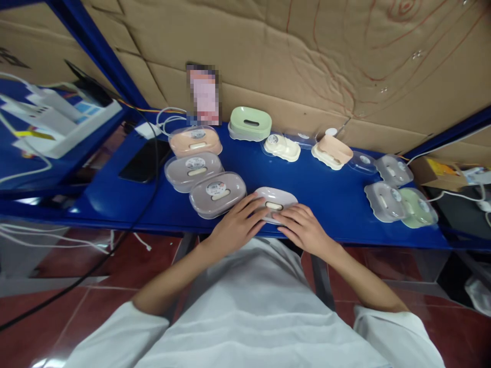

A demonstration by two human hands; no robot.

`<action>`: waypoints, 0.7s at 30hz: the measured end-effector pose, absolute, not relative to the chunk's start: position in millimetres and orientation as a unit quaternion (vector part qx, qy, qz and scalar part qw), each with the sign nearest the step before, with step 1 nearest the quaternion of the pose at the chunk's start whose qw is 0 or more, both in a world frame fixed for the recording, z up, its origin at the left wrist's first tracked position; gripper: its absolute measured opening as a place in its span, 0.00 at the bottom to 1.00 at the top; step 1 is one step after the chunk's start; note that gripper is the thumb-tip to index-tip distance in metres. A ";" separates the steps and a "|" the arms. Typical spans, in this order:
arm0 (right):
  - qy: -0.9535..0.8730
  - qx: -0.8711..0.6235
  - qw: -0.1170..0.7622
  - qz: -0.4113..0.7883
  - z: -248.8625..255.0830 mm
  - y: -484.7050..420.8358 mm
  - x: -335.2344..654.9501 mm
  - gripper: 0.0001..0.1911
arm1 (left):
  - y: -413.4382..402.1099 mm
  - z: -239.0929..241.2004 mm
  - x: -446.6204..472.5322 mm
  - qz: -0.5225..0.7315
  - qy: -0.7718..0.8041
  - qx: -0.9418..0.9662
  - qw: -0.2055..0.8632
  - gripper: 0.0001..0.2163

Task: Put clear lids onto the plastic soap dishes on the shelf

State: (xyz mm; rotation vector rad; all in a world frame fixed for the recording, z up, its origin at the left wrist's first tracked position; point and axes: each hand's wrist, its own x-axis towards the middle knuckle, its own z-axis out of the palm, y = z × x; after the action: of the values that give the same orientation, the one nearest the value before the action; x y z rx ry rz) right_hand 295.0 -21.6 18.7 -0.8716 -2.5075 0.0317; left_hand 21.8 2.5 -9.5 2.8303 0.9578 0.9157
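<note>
A pale grey soap dish (276, 197) lies at the front edge of the blue table (330, 194), right in front of me. My left hand (238, 223) rests on its left side with the fingers laid flat. My right hand (303, 225) presses on its right side, fingers pointing toward the slot in the middle. Both hands cover the near half of the dish. Left of them lie three closed soap boxes with clear lids: a grey one (217, 194), another grey one (194, 170) and a peach one (195, 141).
A green dish (250, 122), a cream dish (282, 146) and a peach dish (332, 151) stand at the back. Clear lids and covered dishes (399, 202) lie at right. A black phone (144, 160), white cables and a power strip (57, 122) sit left. Cardboard lines the wall.
</note>
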 end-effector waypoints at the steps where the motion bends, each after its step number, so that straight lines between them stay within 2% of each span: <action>1: -0.917 -0.311 0.245 0.040 22.1 -14.8 300.9 0.19 | 2.6 -9.4 21.7 0.292 0.307 0.906 0.003 0.17; 4: -0.900 -0.333 0.275 0.065 37.5 32.2 325.9 0.20 | 1.5 -9.0 21.9 0.285 0.311 0.906 -0.022 0.18; 7: -0.852 -0.436 0.289 -0.015 47.9 111.2 351.4 0.26 | 0.5 -8.2 22.8 0.283 0.315 0.905 -0.033 0.19; 10: -0.832 -0.514 0.206 -0.023 44.4 181.2 366.1 0.37 | 0.0 -7.4 23.4 0.281 0.316 0.905 -0.036 0.16; 12: -0.829 -0.532 0.170 -0.016 37.0 201.6 368.4 0.38 | -0.3 -6.9 23.6 0.276 0.320 0.906 -0.033 0.15; 18: -0.825 -0.526 0.204 -0.033 18.9 142.6 365.2 0.25 | -0.9 -6.4 23.1 0.283 0.309 0.908 -0.024 0.15; 21: -0.817 -0.529 0.230 0.004 13.9 95.3 370.0 0.24 | -1.0 -6.6 23.3 0.294 0.319 0.901 -0.006 0.14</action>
State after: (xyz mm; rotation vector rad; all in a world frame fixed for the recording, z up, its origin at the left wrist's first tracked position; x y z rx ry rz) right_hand 370.0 95.3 13.9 -1.4560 -2.2472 0.0101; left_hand 23.3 -1.0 -6.6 2.8419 1.0045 0.9261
